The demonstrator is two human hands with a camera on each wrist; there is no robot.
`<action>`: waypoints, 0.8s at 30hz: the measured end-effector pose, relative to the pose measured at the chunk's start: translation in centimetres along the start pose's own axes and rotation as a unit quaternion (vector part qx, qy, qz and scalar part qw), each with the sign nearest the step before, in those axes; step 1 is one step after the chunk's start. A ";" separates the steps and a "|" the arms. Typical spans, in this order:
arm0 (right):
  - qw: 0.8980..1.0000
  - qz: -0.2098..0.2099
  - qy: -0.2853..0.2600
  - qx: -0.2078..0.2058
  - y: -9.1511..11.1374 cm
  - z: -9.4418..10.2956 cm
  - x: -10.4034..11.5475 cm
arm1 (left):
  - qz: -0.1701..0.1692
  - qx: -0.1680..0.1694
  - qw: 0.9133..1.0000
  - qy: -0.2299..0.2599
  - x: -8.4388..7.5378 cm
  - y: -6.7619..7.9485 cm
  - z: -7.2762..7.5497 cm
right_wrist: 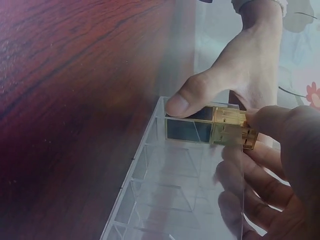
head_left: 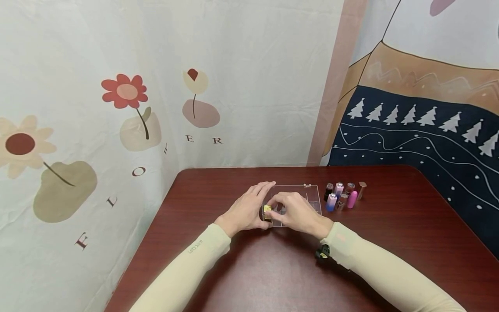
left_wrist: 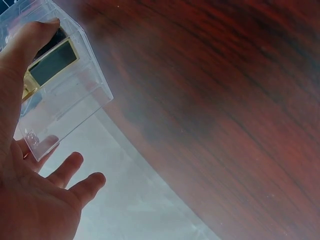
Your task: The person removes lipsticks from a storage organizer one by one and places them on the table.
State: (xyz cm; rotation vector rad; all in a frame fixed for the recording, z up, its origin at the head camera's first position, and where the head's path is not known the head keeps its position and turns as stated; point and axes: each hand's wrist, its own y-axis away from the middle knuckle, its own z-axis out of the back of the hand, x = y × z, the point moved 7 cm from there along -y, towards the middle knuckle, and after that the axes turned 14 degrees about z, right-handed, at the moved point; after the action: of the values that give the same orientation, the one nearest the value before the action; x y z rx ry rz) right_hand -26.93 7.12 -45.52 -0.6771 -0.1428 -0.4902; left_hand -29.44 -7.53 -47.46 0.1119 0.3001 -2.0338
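Observation:
A clear plastic organizer box with several compartments stands on the table. My left hand grips its left end, the thumb along the near side and the fingers round the far side. In the end compartment stands a square black-and-gold lipstick tube, black below and gold on top. My right hand reaches over the box and pinches the tube's gold top between thumb and fingers. In the right wrist view the right fingertips are partly seen through the clear wall.
Right of the box several lipsticks stand in a cluster: a blue-and-pink tube, a bright pink one, a dark one and a brown one among them. The dark red wooden table meets a printed cloth wall behind.

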 end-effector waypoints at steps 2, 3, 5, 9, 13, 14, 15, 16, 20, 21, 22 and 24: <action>1.000 -0.001 -0.001 -0.001 0.0 0.1 0.0 | 0.001 -0.001 1.000 -0.001 0.0 0.0 0.0; 1.000 0.000 0.000 -0.003 0.0 0.1 0.0 | 0.001 0.000 1.000 -0.001 0.0 0.0 0.0; 1.000 0.006 0.003 -0.009 0.0 0.3 0.1 | 0.001 -0.001 1.000 0.001 0.0 0.0 0.0; 0.999 0.019 0.006 -0.026 -0.1 1.0 0.4 | 0.001 -0.002 1.000 0.003 0.0 0.1 -0.1; 0.999 0.025 0.005 -0.039 -0.2 1.5 0.7 | 0.002 -0.003 1.000 0.001 0.0 0.1 -0.1; 0.999 0.026 0.004 -0.042 -0.2 1.7 0.7 | 0.002 -0.003 1.000 0.001 0.0 0.1 -0.2; 0.999 0.029 0.003 -0.044 -0.2 1.8 0.8 | 0.002 -0.002 1.000 0.000 0.0 0.0 -0.2; 0.998 0.031 0.001 -0.048 -0.2 1.9 0.8 | 0.002 -0.002 1.000 0.001 0.0 0.0 -0.2; 0.997 0.042 0.003 -0.066 -0.3 2.6 1.0 | 0.003 -0.002 1.000 0.005 0.0 0.0 -0.2; 0.997 0.043 0.006 -0.070 -0.4 2.8 1.1 | 0.004 -0.002 1.000 0.006 0.0 0.0 -0.2; 0.996 0.044 0.009 -0.072 -0.4 2.9 1.1 | 0.004 -0.002 1.000 0.007 -0.1 0.0 -0.2; 0.996 0.042 0.011 -0.074 -0.4 3.3 1.2 | 0.003 -0.001 1.000 0.007 -0.1 0.0 -0.2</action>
State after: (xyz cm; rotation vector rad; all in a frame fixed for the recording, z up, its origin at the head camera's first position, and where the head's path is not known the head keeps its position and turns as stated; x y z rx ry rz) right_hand -26.00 8.48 -42.41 -0.8202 -0.0579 -0.4299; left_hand -29.46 -7.43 -47.59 0.1250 0.3106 -2.0267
